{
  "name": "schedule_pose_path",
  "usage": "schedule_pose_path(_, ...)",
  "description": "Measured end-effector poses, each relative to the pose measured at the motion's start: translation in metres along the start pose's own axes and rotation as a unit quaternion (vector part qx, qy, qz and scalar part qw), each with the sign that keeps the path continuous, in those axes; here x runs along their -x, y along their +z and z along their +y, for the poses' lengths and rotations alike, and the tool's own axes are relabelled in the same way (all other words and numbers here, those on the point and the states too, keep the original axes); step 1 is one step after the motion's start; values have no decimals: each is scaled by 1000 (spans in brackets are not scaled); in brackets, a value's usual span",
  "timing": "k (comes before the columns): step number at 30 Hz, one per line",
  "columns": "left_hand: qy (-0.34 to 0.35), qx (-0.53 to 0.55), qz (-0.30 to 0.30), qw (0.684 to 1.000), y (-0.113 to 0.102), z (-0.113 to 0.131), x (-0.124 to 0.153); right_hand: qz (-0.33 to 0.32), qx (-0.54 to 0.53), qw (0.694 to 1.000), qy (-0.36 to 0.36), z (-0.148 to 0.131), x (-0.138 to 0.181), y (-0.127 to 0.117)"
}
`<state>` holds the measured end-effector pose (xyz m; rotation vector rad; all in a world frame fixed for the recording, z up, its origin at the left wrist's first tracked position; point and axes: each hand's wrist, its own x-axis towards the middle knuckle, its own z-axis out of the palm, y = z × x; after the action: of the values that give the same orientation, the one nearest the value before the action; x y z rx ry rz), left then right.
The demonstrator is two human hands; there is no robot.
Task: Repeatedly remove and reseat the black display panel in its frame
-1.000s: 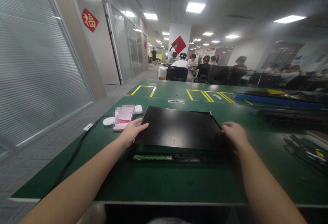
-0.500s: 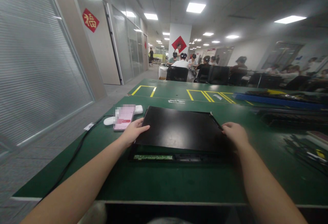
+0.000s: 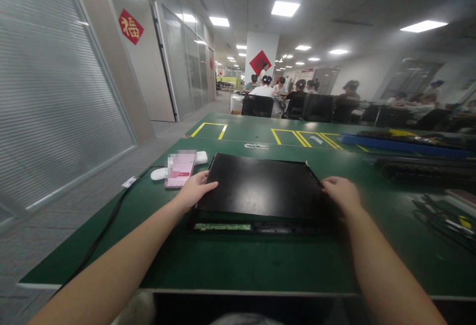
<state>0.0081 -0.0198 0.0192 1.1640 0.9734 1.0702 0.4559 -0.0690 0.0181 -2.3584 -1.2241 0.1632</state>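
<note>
A flat black display panel [image 3: 260, 186] sits over a thin black frame [image 3: 290, 229] on the green table. Along the near edge, a narrow green circuit board [image 3: 223, 227] shows in the frame. My left hand [image 3: 197, 190] grips the panel's left edge, thumb on top and fingers at the side. At the right edge, my right hand [image 3: 342, 193] is closed on the panel's side; some of its fingers are hidden. The panel's near edge stands slightly apart from the frame's lower strip.
A phone [image 3: 182, 168] lies left of the panel beside white rounded objects [image 3: 201, 158]. A black cable [image 3: 111, 218] runs along the table's left edge. Cables [image 3: 442, 221] lie at right, and a blue tray [image 3: 401, 145] with dark parts is at back right. Several people sit beyond.
Both hands keep their hold on the panel, which has hardly moved. The view has shifted very slightly.
</note>
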Motion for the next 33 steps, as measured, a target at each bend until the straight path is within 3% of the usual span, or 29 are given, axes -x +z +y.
schedule_pose_path(10, 3, -33, 0, 999, -2, -5, -4, 7, -17, 1000, -3, 2, -3, 4)
schedule_pose_path(22, 7, -54, -5, 999, -2, -5, -5, 15, 53, 998, -26, -5, 4, 3)
schedule_pose_path(33, 5, -50, 1, 999, -4, -8, -6, 26, 13, 999, -29, 6, -6, 9)
